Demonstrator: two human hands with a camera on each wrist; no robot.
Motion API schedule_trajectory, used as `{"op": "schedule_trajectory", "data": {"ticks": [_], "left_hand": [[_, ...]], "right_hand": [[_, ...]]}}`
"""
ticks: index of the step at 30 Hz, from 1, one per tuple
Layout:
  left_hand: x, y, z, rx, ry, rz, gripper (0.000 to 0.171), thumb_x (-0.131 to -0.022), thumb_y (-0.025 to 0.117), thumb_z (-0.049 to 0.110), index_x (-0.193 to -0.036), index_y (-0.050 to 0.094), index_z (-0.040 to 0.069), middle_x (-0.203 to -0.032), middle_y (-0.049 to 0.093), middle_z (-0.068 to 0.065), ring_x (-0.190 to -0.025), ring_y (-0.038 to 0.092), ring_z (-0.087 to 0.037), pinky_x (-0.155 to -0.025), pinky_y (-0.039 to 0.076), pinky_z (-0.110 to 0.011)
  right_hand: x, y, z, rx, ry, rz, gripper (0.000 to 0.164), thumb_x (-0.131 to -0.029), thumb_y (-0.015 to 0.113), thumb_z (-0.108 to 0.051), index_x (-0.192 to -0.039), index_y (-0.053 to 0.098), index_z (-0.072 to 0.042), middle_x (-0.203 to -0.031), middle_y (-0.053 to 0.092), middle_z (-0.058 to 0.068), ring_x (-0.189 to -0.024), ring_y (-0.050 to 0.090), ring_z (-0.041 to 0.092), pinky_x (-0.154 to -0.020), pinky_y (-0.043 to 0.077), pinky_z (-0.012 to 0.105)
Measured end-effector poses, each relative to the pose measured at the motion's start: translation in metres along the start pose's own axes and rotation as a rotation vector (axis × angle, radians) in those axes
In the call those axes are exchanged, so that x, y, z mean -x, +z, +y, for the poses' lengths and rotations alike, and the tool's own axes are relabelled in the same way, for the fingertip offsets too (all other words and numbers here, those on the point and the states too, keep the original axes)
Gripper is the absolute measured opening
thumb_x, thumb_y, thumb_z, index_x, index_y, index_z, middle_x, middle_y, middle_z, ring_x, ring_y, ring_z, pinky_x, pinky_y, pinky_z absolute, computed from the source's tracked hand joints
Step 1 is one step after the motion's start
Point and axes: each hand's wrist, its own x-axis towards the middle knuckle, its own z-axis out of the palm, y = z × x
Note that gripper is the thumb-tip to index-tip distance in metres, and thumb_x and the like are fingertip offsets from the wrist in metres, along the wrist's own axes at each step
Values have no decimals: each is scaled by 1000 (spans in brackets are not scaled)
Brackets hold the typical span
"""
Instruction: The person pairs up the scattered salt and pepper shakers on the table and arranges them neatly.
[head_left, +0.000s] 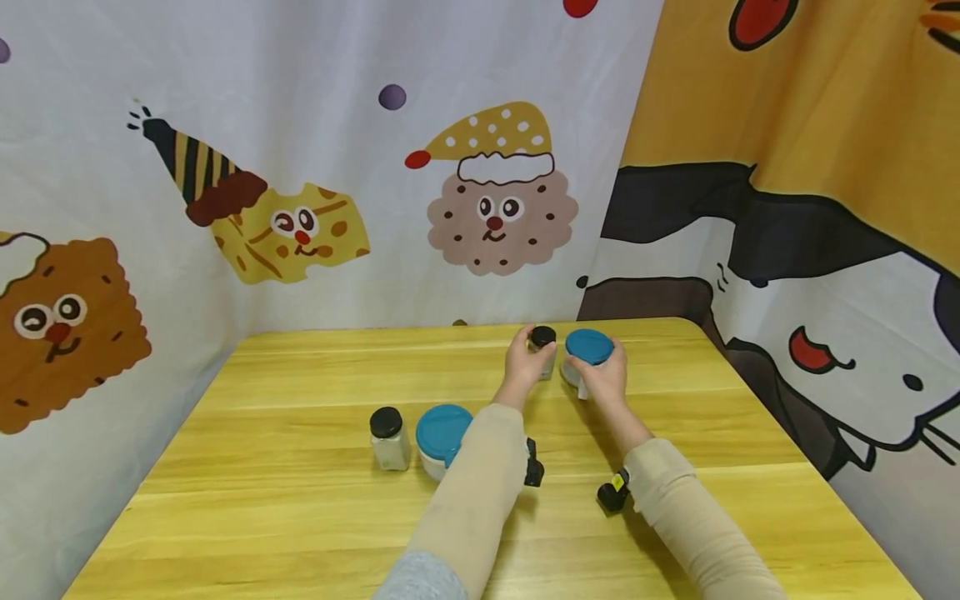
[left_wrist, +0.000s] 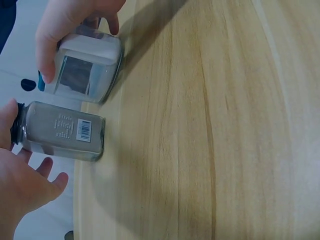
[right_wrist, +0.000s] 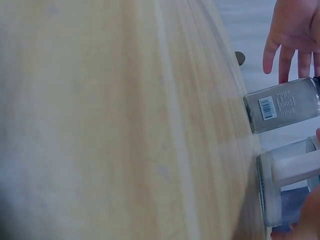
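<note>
Near the far edge of the table, my left hand (head_left: 522, 367) pinches a square glass jar (left_wrist: 60, 131) around its black lid (head_left: 543, 335). A barcode label and embossed marks show on the jar's base in the left wrist view. Just to the right, my right hand (head_left: 609, 375) grips a clear container (right_wrist: 272, 197) with a blue lid (head_left: 588, 344) and a pale handle (right_wrist: 300, 167). Its fingers go around the container's side, partly hidden in the head view. Jar and container stand upright, side by side with a narrow gap between them.
Closer on the left stand a second black-lidded jar (head_left: 391, 448) and a second blue-lidded container (head_left: 442, 432), the latter partly covered by my left sleeve (head_left: 480, 483). Printed curtains (head_left: 337, 308) hang behind the wooden table (head_left: 300, 517).
</note>
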Motion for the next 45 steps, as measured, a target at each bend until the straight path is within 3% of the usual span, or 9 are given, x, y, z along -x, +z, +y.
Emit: {"op": "schedule_trajectory", "data": {"ticks": [15, 22, 23, 28, 40, 45], "left_hand": [[-2, 4, -3, 1, 20, 33, 52, -92, 66, 20, -140, 48, 10, -137, 48, -13, -127, 44, -28, -102, 38, -42], [-3, 4, -6, 57, 32, 50, 51, -89, 70, 17, -135, 52, 4, -131, 51, -13, -123, 47, -28, -100, 40, -40], [-7, 6, -13, 65, 59, 57, 51, -89, 71, 19, -134, 53, 5, -129, 52, -12, -120, 48, -27, -98, 42, -38], [-10, 6, -16, 93, 61, 65, 47, -87, 72, 19, -131, 57, 8, -127, 53, -10, -118, 49, -25, -96, 43, -37], [-1, 4, -3, 131, 4, 80, 43, -86, 73, 12, -127, 61, 9, -124, 54, -10, -114, 51, -27, -95, 44, -38], [-4, 4, -6, 104, 29, 62, 43, -86, 73, 14, -127, 61, 8, -124, 55, -10, -110, 52, -25, -92, 45, -36]], "right_hand": [[1, 1, -1, 62, 9, 33, 97, -78, 79, -29, -149, 20, 1, -145, 31, 25, -131, 33, 43, -103, 30, 57], [2, 1, -1, 60, 25, 22, 99, -78, 79, -31, -149, 18, 0, -146, 29, 25, -131, 32, 43, -103, 29, 57], [2, 0, 0, 58, 28, 20, 100, -78, 79, -31, -150, 18, 0, -146, 29, 25, -131, 32, 43, -103, 29, 57], [1, 0, 0, 51, 31, 24, 100, -77, 80, -32, -150, 18, 0, -147, 28, 25, -131, 32, 43, -104, 29, 57], [1, -1, -1, 49, 15, 38, 98, -76, 80, -28, -148, 21, 2, -144, 31, 26, -129, 34, 43, -102, 31, 57], [1, -3, -2, 68, -2, 47, 97, -76, 80, -29, -147, 21, 3, -143, 32, 26, -128, 36, 43, -102, 32, 58]]}}
